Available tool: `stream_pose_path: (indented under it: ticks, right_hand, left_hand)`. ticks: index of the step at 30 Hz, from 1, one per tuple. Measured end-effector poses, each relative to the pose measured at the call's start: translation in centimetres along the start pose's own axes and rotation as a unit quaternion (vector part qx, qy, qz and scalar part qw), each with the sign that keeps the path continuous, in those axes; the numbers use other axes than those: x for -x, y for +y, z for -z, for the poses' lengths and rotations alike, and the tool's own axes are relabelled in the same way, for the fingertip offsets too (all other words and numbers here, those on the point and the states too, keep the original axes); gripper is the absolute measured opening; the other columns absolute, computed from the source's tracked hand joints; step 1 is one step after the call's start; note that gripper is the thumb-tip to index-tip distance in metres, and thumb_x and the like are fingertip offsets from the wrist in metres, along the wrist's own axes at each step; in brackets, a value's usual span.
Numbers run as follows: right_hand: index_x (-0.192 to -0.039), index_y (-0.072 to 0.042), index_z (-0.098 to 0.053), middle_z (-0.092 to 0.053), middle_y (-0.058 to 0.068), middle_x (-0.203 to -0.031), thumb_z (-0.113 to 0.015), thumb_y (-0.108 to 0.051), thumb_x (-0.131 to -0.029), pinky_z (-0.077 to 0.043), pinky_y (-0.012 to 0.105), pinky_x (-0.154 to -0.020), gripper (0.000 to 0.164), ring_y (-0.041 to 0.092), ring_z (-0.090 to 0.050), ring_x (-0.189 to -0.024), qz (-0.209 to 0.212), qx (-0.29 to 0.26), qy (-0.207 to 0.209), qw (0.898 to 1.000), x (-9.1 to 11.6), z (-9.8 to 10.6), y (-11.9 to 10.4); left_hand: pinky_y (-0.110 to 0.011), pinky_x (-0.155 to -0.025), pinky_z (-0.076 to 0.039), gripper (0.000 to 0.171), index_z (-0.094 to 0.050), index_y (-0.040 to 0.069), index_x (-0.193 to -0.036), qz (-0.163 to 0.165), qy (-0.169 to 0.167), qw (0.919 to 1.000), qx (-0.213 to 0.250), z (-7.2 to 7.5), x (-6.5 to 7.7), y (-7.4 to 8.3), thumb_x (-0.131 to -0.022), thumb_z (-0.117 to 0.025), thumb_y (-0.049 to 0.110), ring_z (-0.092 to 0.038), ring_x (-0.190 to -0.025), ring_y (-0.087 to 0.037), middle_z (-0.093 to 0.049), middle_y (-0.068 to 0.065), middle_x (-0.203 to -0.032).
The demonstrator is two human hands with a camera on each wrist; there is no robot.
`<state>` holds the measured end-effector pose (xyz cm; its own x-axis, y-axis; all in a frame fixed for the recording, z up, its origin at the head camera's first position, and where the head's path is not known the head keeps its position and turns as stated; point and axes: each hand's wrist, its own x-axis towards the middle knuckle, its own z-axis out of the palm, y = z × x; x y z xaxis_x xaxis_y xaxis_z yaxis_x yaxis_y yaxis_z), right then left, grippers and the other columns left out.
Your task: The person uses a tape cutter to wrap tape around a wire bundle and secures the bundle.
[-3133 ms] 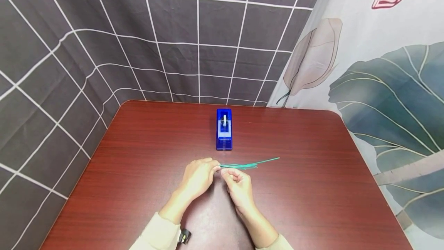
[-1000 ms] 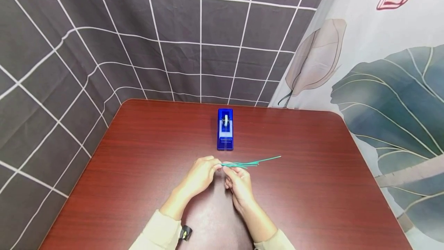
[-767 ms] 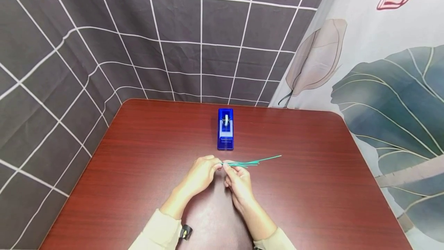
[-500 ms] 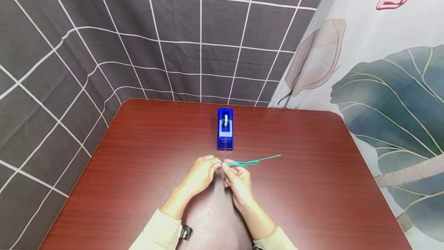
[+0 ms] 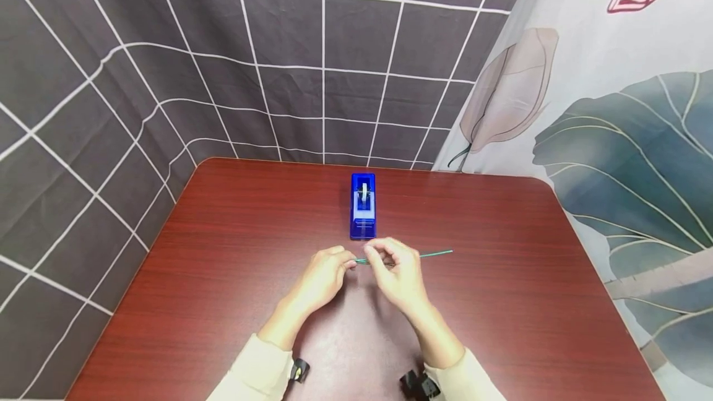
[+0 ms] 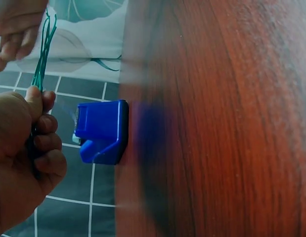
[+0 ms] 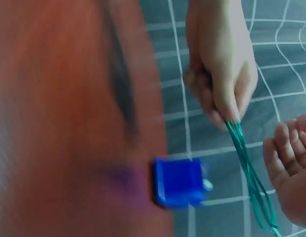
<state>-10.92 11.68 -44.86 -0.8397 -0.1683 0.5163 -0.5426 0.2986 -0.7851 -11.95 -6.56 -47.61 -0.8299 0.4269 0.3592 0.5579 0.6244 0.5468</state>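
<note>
Dark checked curtain (image 5: pixel 284 30) behind red-brown table (image 5: pixel 234 221), near edge cut off. Left hand (image 5: pixel 320 280) pinching green strands (image 6: pixel 42 64) between thumb and fingers, one end lost inside grip! Strands run toward three o'clock, middle hidden in head view by right hand (image 5: pixel 400 271), its fingers loosely bent, apart from strands; far tip peeks out. Twelve o'clock: blue tape dispenser (image 5: pixel 363 216), pale roll (image 5: pixel 364 192) sitting inside, blurry in right-wrist view.

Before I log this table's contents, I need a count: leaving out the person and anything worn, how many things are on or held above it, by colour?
Blue: 1 (tape dispenser, roll included)
Green: 1 (bundle of strands, counted as one)
Total: 2
</note>
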Motion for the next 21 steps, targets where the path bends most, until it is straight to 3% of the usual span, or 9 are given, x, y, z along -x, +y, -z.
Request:
stream_pose_path:
  ticks: [2, 4, 8, 10, 12, 15, 21]
  right_hand:
    - [-0.093, 0.001, -0.073, -0.069, 0.004, -0.083, -0.072, 0.005, -0.088, -0.055, 0.027, -0.061, 0.007, 0.012, -0.064, -0.070, 0.057, 0.102, 0.001, 0.993, -0.9, 0.7, 0.2]
    - [-0.094, 0.000, -0.073, -0.070, 0.004, -0.088, -0.073, 0.004, -0.087, -0.055, 0.032, -0.066, 0.008, 0.016, -0.066, -0.076, 0.069, 0.176, -0.040, 0.981, -1.5, 1.4, 0.3]
    - [-0.092, -0.008, -0.073, -0.065, -0.002, -0.079, -0.068, -0.009, -0.095, -0.052, 0.037, -0.063, 0.006, 0.015, -0.061, -0.071, 0.002, 0.266, -0.180, 0.947, -2.0, 2.3, 0.3]
    - [-0.087, -0.012, -0.072, -0.059, -0.006, -0.071, -0.064, -0.015, -0.098, -0.048, 0.035, -0.059, 0.013, 0.012, -0.055, -0.066, -0.035, 0.282, -0.241, 0.928, -2.1, 2.5, 0.3]
    - [-0.082, -0.015, -0.068, -0.052, -0.008, -0.066, -0.061, -0.017, -0.100, -0.044, 0.033, -0.057, 0.020, 0.010, -0.049, -0.062, -0.063, 0.277, -0.281, 0.917, -2.1, 2.7, 0.4]
    - [-0.078, -0.017, -0.066, -0.049, -0.010, -0.064, -0.061, -0.019, -0.101, -0.042, 0.031, -0.057, 0.024, 0.009, -0.047, -0.062, -0.074, 0.262, -0.308, 0.912, -2.1, 2.9, 0.5]
    - [-0.092, -0.014, -0.076, -0.068, -0.007, -0.080, -0.064, -0.020, -0.100, -0.052, 0.034, -0.064, 0.016, 0.012, -0.065, -0.076, -0.050, 0.256, -0.294, 0.920, -1.8, 3.2, 0.8]
  left_hand:
    - [-0.025, -0.060, -0.046, 0.007, -0.073, 0.010, -0.089, -0.005, 0.002, 0.9999, -0.009, 0.0, 0.0, 0.0, -0.094, -0.069, 0.009, -0.049, -0.063, -0.008, -0.053, 0.007, -0.072]
    - [-0.026, -0.060, -0.045, 0.006, -0.073, 0.011, -0.089, -0.008, 0.004, 0.9998, -0.018, 0.0, 0.0, 0.1, -0.094, -0.069, 0.009, -0.048, -0.063, -0.008, -0.052, 0.008, -0.073]
    - [-0.027, -0.059, -0.046, 0.006, -0.074, 0.011, -0.091, -0.011, 0.015, 0.9993, -0.031, -0.1, 0.0, 0.1, -0.095, -0.069, 0.012, -0.049, -0.062, -0.008, -0.052, 0.008, -0.073]
    - [-0.027, -0.058, -0.046, 0.005, -0.073, 0.012, -0.091, -0.015, 0.020, 0.9991, -0.035, -0.2, 0.1, 0.0, -0.094, -0.070, 0.013, -0.048, -0.061, -0.008, -0.051, 0.008, -0.072]
    - [-0.026, -0.056, -0.045, 0.006, -0.073, 0.012, -0.090, -0.019, 0.022, 0.9990, -0.034, -0.2, 0.2, 0.0, -0.095, -0.069, 0.014, -0.046, -0.060, -0.008, -0.049, 0.008, -0.072]
    - [-0.023, -0.056, -0.043, 0.007, -0.073, 0.010, -0.090, -0.026, 0.024, 0.9991, -0.025, -0.4, 0.3, -0.1, -0.095, -0.069, 0.014, -0.043, -0.060, -0.007, -0.046, 0.008, -0.072]
    - [-0.022, -0.057, -0.041, 0.006, -0.074, 0.011, -0.092, -0.028, 0.028, 0.9991, -0.017, -0.5, 0.3, -0.1, -0.094, -0.069, 0.013, -0.041, -0.061, -0.006, -0.043, 0.008, -0.073]
